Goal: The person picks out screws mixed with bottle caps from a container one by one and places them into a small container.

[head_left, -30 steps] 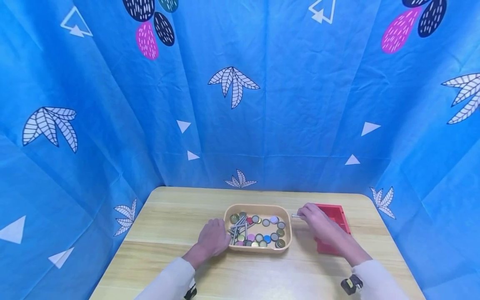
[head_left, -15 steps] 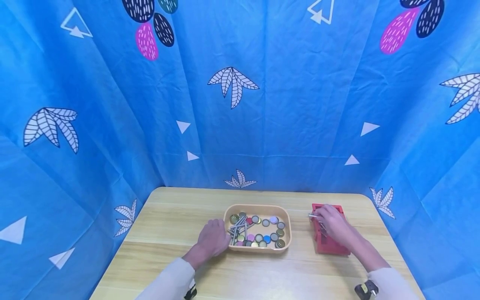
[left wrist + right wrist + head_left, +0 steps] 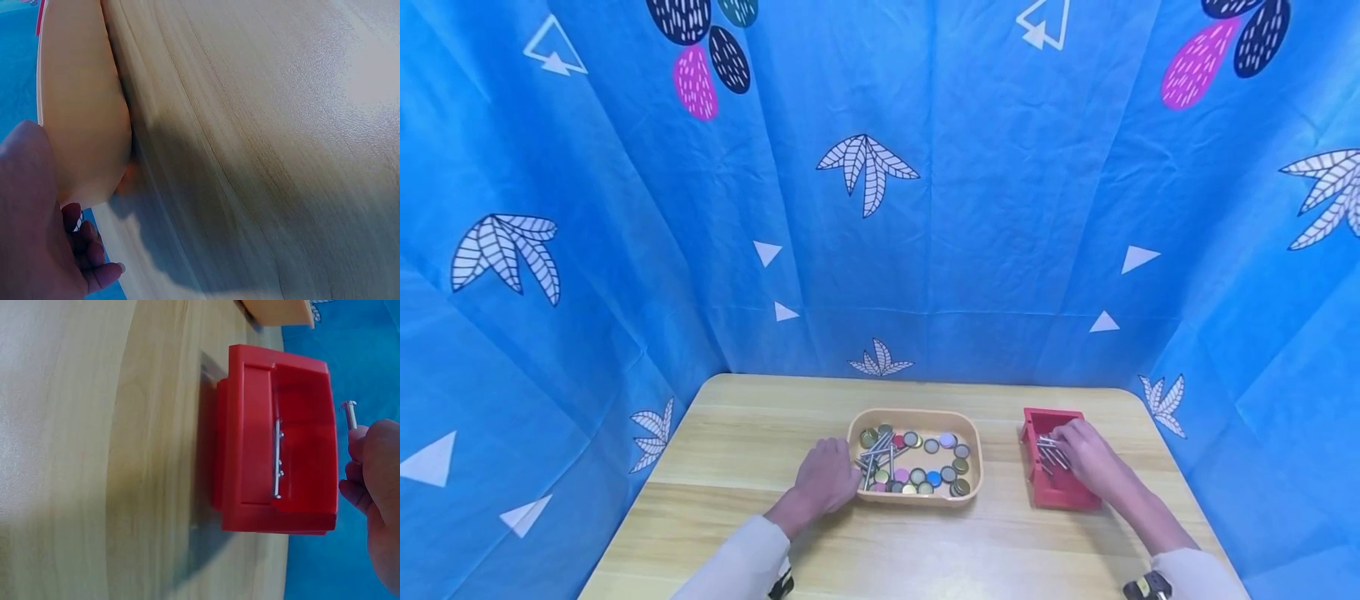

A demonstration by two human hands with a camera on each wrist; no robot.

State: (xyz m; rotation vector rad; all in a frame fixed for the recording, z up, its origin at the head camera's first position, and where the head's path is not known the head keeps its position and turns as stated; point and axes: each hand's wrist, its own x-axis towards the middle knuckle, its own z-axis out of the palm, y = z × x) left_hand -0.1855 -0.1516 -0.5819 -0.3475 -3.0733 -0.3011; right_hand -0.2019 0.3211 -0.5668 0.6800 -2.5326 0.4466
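Note:
My left hand (image 3: 829,477) grips the left end of a beige tray (image 3: 917,499), thumb at its rim and fingers curled at the end. Silver nails (image 3: 892,460) lie heaped at the tray's left side among bottle caps (image 3: 934,478) of several colours. At the right, my right hand (image 3: 1092,460) is over a red bin (image 3: 1067,502). Between thumb and fingers it pinches a nail (image 3: 351,414), flat head outward, close by the bin's rim in the right wrist view. Several nails (image 3: 277,459) lie inside the bin; the inner right part is hidden by the hand in the head view.
Both containers stand on a light wooden table (image 3: 760,417), with a gap between them. A blue patterned curtain (image 3: 1000,250) hangs behind the table and along its sides.
My right hand has moved right with the nail, from the space between tray and bin to over the red bin. The left hand and tray have stayed put.

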